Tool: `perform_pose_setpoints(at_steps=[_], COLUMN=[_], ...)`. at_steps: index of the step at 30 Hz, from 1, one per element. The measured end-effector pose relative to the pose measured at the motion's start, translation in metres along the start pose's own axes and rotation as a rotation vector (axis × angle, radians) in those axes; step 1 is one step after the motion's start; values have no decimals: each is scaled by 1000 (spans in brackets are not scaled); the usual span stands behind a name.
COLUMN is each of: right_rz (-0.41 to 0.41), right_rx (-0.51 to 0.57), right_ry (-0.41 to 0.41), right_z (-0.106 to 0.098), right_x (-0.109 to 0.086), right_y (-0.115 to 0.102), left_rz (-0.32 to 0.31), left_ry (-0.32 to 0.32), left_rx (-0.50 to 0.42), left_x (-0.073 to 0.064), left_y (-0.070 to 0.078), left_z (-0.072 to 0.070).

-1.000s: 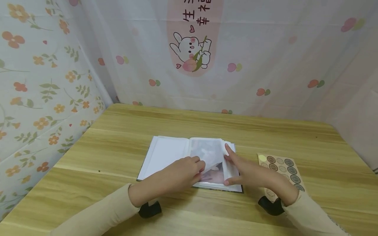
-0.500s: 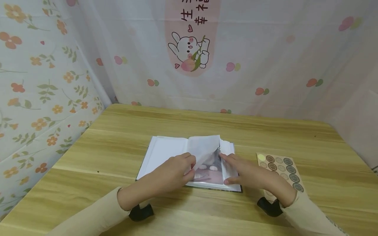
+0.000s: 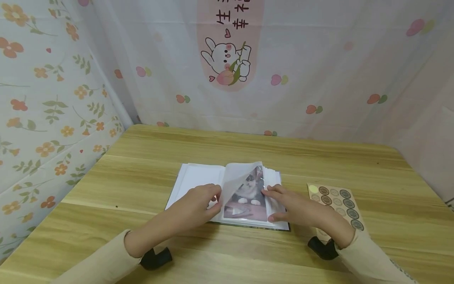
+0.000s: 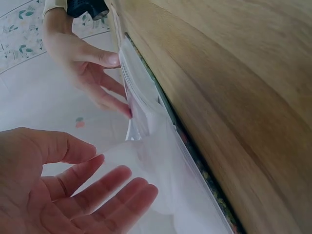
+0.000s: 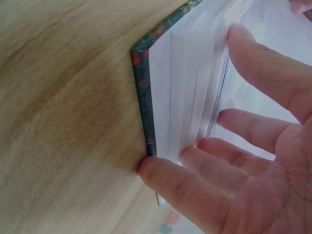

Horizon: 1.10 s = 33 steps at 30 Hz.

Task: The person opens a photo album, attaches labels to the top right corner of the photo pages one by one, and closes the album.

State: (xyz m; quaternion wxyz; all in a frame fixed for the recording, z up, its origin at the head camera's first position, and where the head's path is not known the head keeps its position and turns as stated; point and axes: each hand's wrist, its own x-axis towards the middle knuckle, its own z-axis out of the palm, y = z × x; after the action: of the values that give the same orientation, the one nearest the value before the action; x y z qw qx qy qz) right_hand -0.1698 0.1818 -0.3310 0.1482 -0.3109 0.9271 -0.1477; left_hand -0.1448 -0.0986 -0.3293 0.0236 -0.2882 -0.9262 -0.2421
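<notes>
A photo album with a dark green patterned cover lies spread on the wooden table. On its right-hand page a cat photo shows under a thin translucent sheet, which is partly peeled back to the left. My left hand pinches the lower corner of that sheet between thumb and index finger; the other fingers are loosely bent in the left wrist view. With fingers spread, my right hand rests on the right edge of the pages, one finger touching the cover's side.
A brown sheet of round stickers lies to the right of the album, partly under the right forearm. Black wrist devices hang at both wrists. A printed curtain hangs behind the table, and a floral one at the left.
My left hand has moved left and down, drawing the translucent sheet back so more of the cat photo shows. The right hand stays at the page edge.
</notes>
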Motion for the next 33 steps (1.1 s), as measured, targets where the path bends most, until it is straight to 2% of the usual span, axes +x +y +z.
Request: perform_pose_setpoints(at_steps=[9,19,26,31,33], right_rz=[2,-16,-8,-1,-1], right_rx=[0,-2,0,-2,-6], right_ry=[-14,-16,-23,-29,-29], right_z=[-1,-2,-2,-3,-3], right_x=[1,1,2,2,2], right_y=[-2,-3,-6,-6,-6], left_rz=[-55,-49,-110,-161,-208], left_ry=[-23,-21,-27,8,18], left_rx=[-69,-70,-96,-129,-152], left_x=[-5,-10,-15,-22,-25], left_y=[-4,-13,-17,-21,-23], left_z=[-3,-2,-7,-11,-12])
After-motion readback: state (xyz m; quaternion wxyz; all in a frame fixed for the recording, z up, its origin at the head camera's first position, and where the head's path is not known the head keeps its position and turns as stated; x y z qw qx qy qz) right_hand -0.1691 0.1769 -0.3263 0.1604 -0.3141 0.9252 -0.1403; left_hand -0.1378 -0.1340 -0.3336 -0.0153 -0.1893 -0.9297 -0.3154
